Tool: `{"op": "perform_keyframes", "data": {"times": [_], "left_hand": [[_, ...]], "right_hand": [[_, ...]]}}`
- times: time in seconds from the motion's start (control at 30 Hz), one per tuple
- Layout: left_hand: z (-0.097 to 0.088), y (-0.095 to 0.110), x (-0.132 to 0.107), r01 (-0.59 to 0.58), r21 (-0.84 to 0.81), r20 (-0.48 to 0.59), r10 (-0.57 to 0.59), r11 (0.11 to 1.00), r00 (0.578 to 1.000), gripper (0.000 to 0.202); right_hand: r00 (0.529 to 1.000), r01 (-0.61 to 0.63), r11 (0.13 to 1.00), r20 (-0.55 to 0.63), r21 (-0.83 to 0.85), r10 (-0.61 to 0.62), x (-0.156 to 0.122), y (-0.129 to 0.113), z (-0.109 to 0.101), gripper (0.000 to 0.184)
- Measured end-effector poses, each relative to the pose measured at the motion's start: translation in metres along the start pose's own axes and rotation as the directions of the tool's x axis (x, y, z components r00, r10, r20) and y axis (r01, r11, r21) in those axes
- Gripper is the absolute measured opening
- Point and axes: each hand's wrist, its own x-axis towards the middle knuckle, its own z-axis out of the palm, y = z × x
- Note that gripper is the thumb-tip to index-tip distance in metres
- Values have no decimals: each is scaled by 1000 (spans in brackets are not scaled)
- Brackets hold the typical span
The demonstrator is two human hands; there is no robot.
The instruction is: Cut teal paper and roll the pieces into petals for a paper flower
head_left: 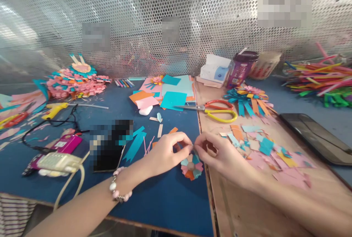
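Note:
A small ring of folded paper pieces (191,167) in pink, orange and teal shows just below my fingertips. My left hand (176,149), with a beaded bracelet (117,187) on its wrist, pinches at the ring's upper edge. Close beside it, my right hand (214,149) is also closed, thumb against finger. Whatever the fingertips hold is mostly hidden; I cannot tell whether both grip the ring. Teal paper strips (135,143) lie left of my hands. Behind them are scissors (205,108) with red and yellow handles.
Paper scraps (266,149) spread over the wooden board at right, near a dark tablet (316,138). A yellow glue gun (56,110), a power strip (59,162) with cords and a phone (110,149) lie left. A purple cup (242,68) stands by the perforated metal wall (165,2).

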Motion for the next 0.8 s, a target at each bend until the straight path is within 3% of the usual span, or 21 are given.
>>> {"op": "perform_keyframes", "data": {"times": [0.23,0.37,0.47,0.6,0.8], "left_hand": [[1,0,1,10,14,-26,-10,1000,1000,14],[3,2,2,5,14,-61,-4,1000,998,15],[5,4,1,2,14,-104,0,1000,995,14],[7,5,-1,3,1,-153,-3,1000,988,13],[7,5,-4,-17,-13,-200,14,1000,980,14]], "right_hand": [[997,43,996,-58,-77,-48,2,-4,3,6],[975,130,960,-144,-248,-170,2,0,7,5],[920,232,873,-195,-430,-341,1,4,10,6],[802,355,703,-185,-616,-568,1,8,11,9],[722,389,528,-106,-755,-684,-4,7,12,7]]}}
